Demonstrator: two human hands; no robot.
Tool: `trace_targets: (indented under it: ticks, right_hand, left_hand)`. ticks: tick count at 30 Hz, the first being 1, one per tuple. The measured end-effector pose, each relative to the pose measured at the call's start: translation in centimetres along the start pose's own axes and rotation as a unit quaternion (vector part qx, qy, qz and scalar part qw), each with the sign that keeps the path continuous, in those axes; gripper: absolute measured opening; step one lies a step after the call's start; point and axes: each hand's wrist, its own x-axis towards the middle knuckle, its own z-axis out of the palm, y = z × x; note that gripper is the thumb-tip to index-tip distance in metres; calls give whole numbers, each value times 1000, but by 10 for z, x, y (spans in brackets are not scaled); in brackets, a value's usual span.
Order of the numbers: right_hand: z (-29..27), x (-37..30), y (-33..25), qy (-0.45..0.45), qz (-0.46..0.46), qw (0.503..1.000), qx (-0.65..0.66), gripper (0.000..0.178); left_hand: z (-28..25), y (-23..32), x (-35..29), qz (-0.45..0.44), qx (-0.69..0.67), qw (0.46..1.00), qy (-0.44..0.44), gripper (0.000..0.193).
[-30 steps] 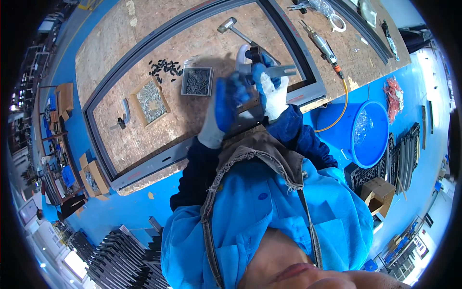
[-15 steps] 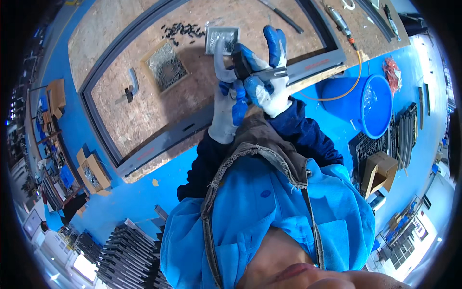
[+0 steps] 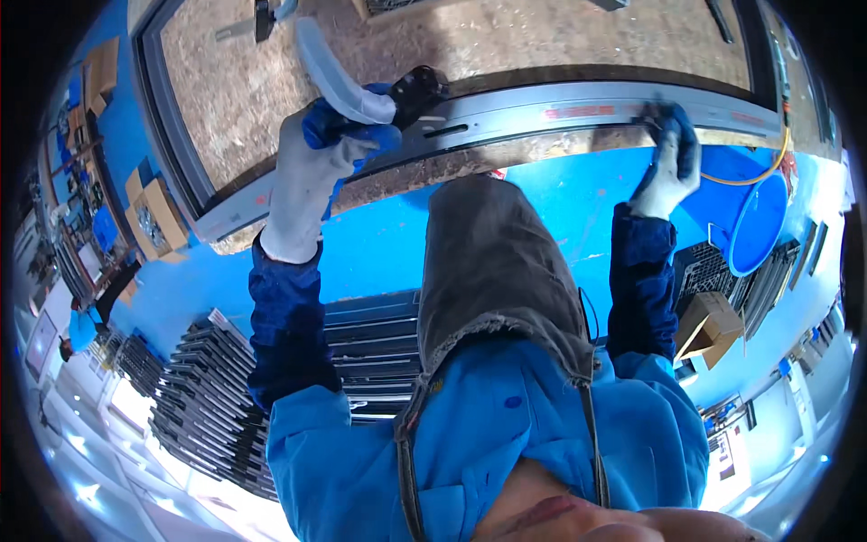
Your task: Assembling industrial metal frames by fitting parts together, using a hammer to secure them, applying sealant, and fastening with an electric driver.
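Observation:
My left hand [image 3: 312,167], in a white and blue glove, is closed around a window handle [image 3: 334,77]. The handle has a light grey curved lever and a black base [image 3: 420,90], held just over the near bar of the grey frame [image 3: 515,113]. A dark slot [image 3: 445,130] shows in that bar beside the handle's base. Farther right, my gloved right hand [image 3: 670,167] reaches the same bar with its fingers bent together. Something small and dark lies at those fingertips, too blurred to name.
The frame lies on a worn wooden workbench [image 3: 542,45]. A second handle [image 3: 264,20] is at the far left. Beyond the bench's right side stands a blue bucket [image 3: 757,221], with an orange hose [image 3: 754,181] above. Stacked dark profiles [image 3: 203,388] and cardboard boxes [image 3: 155,212] stand on the floor.
My hands were together over the bench, around the handle and a metal strip. They have parted: the left has drawn nearer with the handle, the right has gone to the bar's right part.

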Motion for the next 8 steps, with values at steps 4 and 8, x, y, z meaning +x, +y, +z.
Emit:
trace_targets:
  ticks: [4, 8]
  right_hand:
    - [-22, 19, 67, 159, -61, 985, -11, 35]
    - [-20, 33, 87, 150, -38, 988, 0, 35]
  left_hand:
    - [5, -22, -13, 31, 9, 999, -25, 54]
    - [12, -39, -12, 79, 122, 989, 5, 61]
